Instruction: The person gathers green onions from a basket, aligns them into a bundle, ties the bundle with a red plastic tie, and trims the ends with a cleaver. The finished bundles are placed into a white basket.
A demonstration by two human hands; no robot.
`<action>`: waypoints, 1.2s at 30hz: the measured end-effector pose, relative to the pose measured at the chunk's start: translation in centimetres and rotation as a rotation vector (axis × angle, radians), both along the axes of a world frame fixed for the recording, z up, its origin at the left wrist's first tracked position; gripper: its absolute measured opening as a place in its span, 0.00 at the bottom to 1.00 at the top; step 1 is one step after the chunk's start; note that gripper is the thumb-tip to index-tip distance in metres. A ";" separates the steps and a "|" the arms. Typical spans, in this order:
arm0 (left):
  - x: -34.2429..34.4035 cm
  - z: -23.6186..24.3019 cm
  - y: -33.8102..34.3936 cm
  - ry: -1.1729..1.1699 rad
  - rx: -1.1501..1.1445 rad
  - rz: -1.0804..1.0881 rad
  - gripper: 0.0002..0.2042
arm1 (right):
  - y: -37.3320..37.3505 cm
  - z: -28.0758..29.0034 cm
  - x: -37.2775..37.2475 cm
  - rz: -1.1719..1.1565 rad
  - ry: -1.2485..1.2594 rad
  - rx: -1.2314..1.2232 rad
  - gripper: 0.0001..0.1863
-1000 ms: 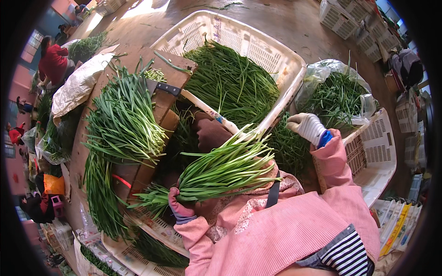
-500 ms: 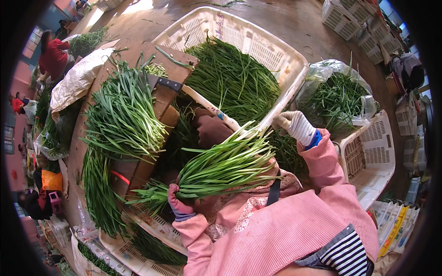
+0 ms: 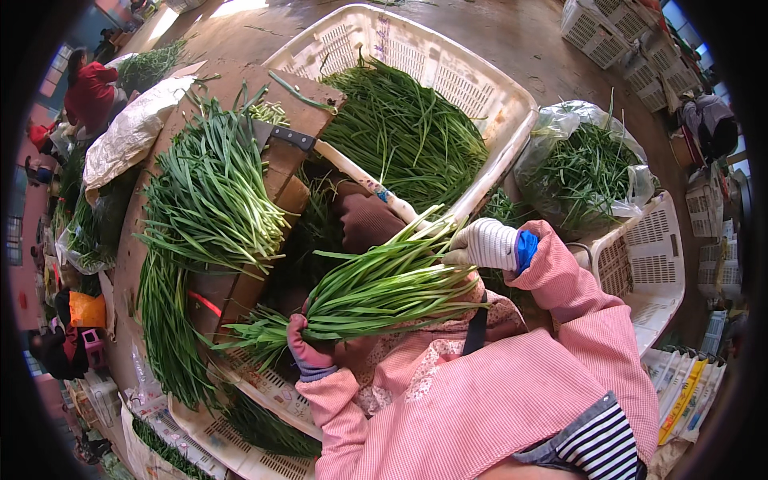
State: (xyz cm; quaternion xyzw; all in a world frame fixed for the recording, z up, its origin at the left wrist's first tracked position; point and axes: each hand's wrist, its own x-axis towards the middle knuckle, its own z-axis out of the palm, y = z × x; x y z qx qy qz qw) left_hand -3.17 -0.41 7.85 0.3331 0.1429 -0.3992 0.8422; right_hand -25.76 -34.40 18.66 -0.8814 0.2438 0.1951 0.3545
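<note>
A bunch of garlic chives (image 3: 384,292) lies across my lap, its green leaves to the left and pale stem ends to the right. My left hand (image 3: 308,346), in a pink and purple glove, is wrapped round the leafy end. My right hand (image 3: 486,244), in a white striped glove, has its fingers closed at the pale stem ends; its fingertips are partly hidden. To the left, a heap of garlic chives (image 3: 212,188) rests on a brown board (image 3: 128,240). A black-handled knife (image 3: 292,139) lies beyond it, its blade partly under the leaves.
A white plastic crate (image 3: 512,128) full of garlic chives stands ahead. Right of it are a clear bag of greens (image 3: 588,172) and another crate (image 3: 660,240). Stacked crates (image 3: 592,34) stand far right. A person in red (image 3: 90,96) sits far left.
My right hand has come down and left from above the bunch to its pale stem ends. My left hand keeps its hold, shifting only slightly.
</note>
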 end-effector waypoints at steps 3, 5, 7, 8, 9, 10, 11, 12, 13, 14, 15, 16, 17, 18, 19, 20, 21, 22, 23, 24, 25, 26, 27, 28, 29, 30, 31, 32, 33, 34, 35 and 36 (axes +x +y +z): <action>0.0 0.4 -0.1 -0.004 -0.024 0.003 0.05 | 0.1 -0.9 -0.2 -0.098 -0.042 0.158 0.18; 0.0 0.3 0.0 -0.055 -0.086 -0.005 0.05 | 0.2 -1.7 -0.3 -0.116 -0.093 0.155 0.17; 0.0 0.2 0.1 -0.009 -0.035 0.015 0.05 | 0.0 -2.8 -0.7 -0.159 -0.136 0.123 0.15; 0.0 0.1 0.2 -0.024 -0.047 -0.007 0.05 | -0.2 -3.4 -1.2 -0.239 -0.202 0.142 0.13; 0.0 0.0 0.2 -0.005 -0.020 0.004 0.05 | -0.6 -4.0 -1.9 -0.242 -0.182 0.000 0.13; 0.0 0.0 0.2 -0.013 -0.011 -0.002 0.05 | -1.2 -4.7 -2.7 -0.237 -0.194 -0.113 0.13; 0.0 0.1 0.2 -0.019 -0.002 -0.006 0.06 | -2.0 -5.2 -3.9 -0.244 -0.181 -0.227 0.13; -0.1 0.3 0.2 -0.023 0.003 -0.012 0.06 | -3.0 -5.7 -5.2 -0.246 -0.088 -0.342 0.14; -0.3 0.6 0.3 -0.027 0.009 -0.017 0.07 | -3.8 -5.8 -7.0 -0.282 0.001 -0.375 0.15; -0.4 1.0 0.3 -0.054 -0.011 -0.042 0.08 | -4.6 -5.6 -8.8 -0.235 0.162 -0.437 0.16; -0.4 1.5 0.3 -0.047 0.026 -0.046 0.09 | -4.8 -5.4 -10.5 -0.254 0.270 -0.422 0.17; -0.5 1.9 0.2 -0.064 0.039 -0.070 0.10 | -4.7 -4.9 -12.2 -0.255 0.347 -0.408 0.17; -0.5 2.4 0.1 -0.108 0.027 -0.103 0.11 | -4.7 -4.2 -13.4 -0.225 0.345 -0.407 0.17; -0.6 2.9 0.0 -0.137 0.092 -0.087 0.12 | -4.6 -3.5 -14.0 -0.221 0.461 -0.383 0.17; -0.6 3.3 -0.2 -0.195 0.131 -0.078 0.13 | -4.6 -2.6 -14.1 -0.273 0.328 -0.381 0.19; -0.7 3.8 -0.4 -0.253 0.171 -0.070 0.14 | -4.3 -1.7 -13.8 -0.345 0.295 -0.355 0.20; -0.7 4.2 -0.7 -0.312 0.167 -0.039 0.14 | -4.3 -1.1 -12.4 -0.374 0.173 -0.391 0.24; -0.7 4.8 -1.0 -0.375 0.162 -0.005 0.13 | -3.9 -0.4 -10.8 -0.416 -0.002 -0.401 0.27; -0.7 5.5 -1.4 -0.406 0.209 0.049 0.13 | -4.0 0.3 -8.5 -0.341 -0.046 -0.382 0.31; -0.9 6.3 -1.8 -0.457 0.155 0.055 0.09 | -3.6 1.2 -6.3 -0.270 -0.177 -0.293 0.34; -1.2 7.3 -2.2 -0.476 0.152 0.081 0.07 | -2.5 1.4 -3.1 -0.227 -0.329 -0.292 0.39; -1.5 8.4 -2.7 -0.496 0.150 0.109 0.07 | -1.3 2.1 -0.4 -0.141 -0.478 -0.248 0.43; -1.9 9.8 -3.0 -0.465 0.119 0.113 0.07 | 0.1 2.7 2.6 -0.086 -0.621 -0.190 0.47; -2.1 11.0 -3.8 -0.524 0.058 0.136 0.06 | 1.3 3.5 5.3 0.011 -0.665 -0.220 0.50; -2.0 12.4 -4.4 -0.528 0.062 0.111 0.07 | 2.4 4.4 7.7 0.113 -0.836 -0.138 0.48; -2.1 13.7 -4.9 -0.556 0.032 0.078 0.07 | 3.8 5.1 9.9 0.081 -0.813 -0.065 0.44; -2.2 14.8 -5.6 -0.646 -0.002 0.072 0.07 | 4.7 5.9 11.8 0.102 -0.724 -0.067 0.43; -2.2 15.7 -6.2 -0.658 -0.027 0.068 0.08 | 5.4 6.7 13.1 0.122 -0.612 -0.081 0.42; -1.8 16.4 -7.0 -0.670 -0.042 0.050 0.08 | 5.9 7.3 13.4 0.141 -0.648 0.101 0.42; -1.2 17.0 -7.5 -0.684 -0.068 0.041 0.08 | 6.4 7.9 13.7 0.157 -0.640 0.282 0.41; -0.8 17.6 -7.8 -0.632 -0.060 0.041 0.08 | 7.0 8.3 13.3 0.130 -0.531 0.289 0.42; -0.2 18.0 -8.4 -0.622 -0.052 0.109 0.08 | 7.1 8.6 12.6 0.165 -0.636 0.219 0.45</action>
